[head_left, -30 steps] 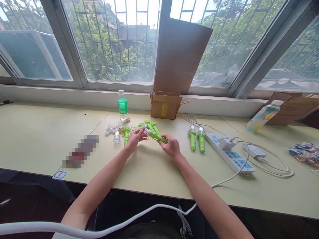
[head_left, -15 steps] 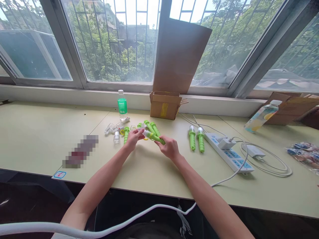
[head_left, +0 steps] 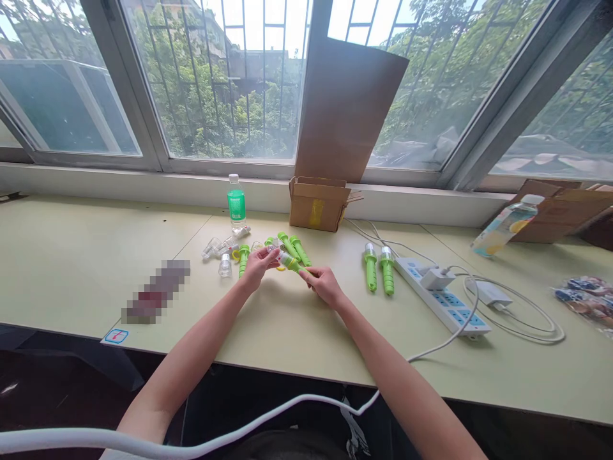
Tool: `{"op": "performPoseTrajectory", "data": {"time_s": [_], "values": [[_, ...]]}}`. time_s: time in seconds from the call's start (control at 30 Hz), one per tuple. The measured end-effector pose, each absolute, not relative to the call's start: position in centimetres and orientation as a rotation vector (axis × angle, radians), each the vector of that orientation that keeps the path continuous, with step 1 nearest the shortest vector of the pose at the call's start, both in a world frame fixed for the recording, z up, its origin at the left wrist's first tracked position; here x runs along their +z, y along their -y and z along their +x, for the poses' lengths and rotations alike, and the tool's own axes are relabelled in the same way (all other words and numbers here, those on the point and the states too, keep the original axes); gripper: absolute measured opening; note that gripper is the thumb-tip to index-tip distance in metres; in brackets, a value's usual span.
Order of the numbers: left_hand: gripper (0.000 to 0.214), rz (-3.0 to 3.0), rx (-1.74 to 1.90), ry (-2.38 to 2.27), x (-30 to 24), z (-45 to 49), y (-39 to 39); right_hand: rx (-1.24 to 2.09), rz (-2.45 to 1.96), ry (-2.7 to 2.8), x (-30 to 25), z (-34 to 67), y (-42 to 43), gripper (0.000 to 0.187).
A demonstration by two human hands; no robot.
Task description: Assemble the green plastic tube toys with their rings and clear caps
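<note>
Green ribbed tube (head_left: 290, 261) lay slanted between the two hands, its clear-capped end at the left fingertips and its green end at the right ones. Whether it touched the table (head_left: 71, 255) could not be told. The left hand (head_left: 255, 268) pinched the capped end between thumb and curled fingers, which were held close together. The right hand (head_left: 325, 285) closed on the lower end, its fingers pressed together around it.

Just beyond the fingertips of both hands lay two more green tubes (head_left: 294, 246) side by side. Another green piece (head_left: 243, 259) lay just outside the left fingers, with a few clear caps (head_left: 221, 248) a little farther out on that side. Beyond those stood a green-labelled bottle (head_left: 236, 204), and a cardboard box (head_left: 318, 204) stood well beyond the right fingers. Out past the right hand lay a pair of capped green tubes (head_left: 378, 269), and farther that way a white power strip (head_left: 443, 297) with a plug and cable.
</note>
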State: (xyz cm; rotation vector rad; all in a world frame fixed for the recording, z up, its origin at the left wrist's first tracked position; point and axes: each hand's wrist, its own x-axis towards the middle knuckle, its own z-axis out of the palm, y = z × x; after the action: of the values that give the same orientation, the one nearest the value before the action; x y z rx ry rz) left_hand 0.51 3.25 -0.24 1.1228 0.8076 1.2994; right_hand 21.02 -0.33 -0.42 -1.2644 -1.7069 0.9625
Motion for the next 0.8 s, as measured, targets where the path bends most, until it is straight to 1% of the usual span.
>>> {"op": "performPoseTrajectory", "data": {"time_s": [0.17, 0.23, 0.3, 0.47, 0.8], "values": [[0.042, 1.022, 1.282, -0.784, -0.6, 1.0, -3.2, 0.264, -1.397, 1.815, -1.4, 21.0, 0.1, 0.035], [0.042, 1.009, 1.268, -0.785, -0.6, 1.1, -3.1, 0.062, -1.426, 1.857, -1.6, 21.1, 0.1, 0.033], [0.043, 1.006, 1.269, -0.78, -0.7, 1.1, -3.1, -0.073, -1.438, 1.901, -1.7, 21.1, 0.2, 0.031], [0.04, 1.007, 1.287, -0.769, -0.7, 1.0, -3.0, -0.218, -1.412, 1.982, -1.6, 21.1, 0.3, 0.029], [0.038, 1.001, 1.28, -0.758, -0.6, 0.9, -3.1, -0.273, -1.383, 2.017, -1.6, 21.2, 0.4, 0.032]]}}
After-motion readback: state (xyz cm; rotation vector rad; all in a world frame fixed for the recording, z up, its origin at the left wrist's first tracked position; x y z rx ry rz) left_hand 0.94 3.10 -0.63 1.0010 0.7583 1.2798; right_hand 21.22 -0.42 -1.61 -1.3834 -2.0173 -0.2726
